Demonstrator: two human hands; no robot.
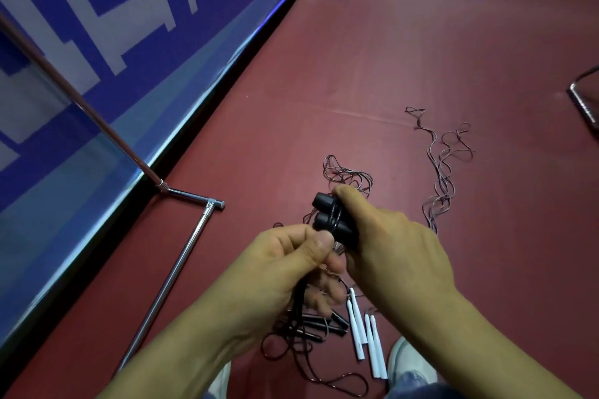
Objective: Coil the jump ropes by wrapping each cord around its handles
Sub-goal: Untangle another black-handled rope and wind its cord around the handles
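My right hand (392,249) grips a pair of black jump-rope handles (330,219) held side by side, with a few turns of thin dark cord across them. My left hand (285,266) pinches that cord (299,298) just below the handles; the cord hangs down from it toward the floor. On the red floor below lie more black handles (319,325) and several white handles (366,337), with loose cord looping around them (311,372). A long tangled cord (444,168) trails away at the upper right.
A chrome pole stand (175,272) lies on the floor at the left, beside a blue and white banner wall (107,52). Another metal frame (583,100) pokes in at the right edge. My white shoes (405,363) are at the bottom.
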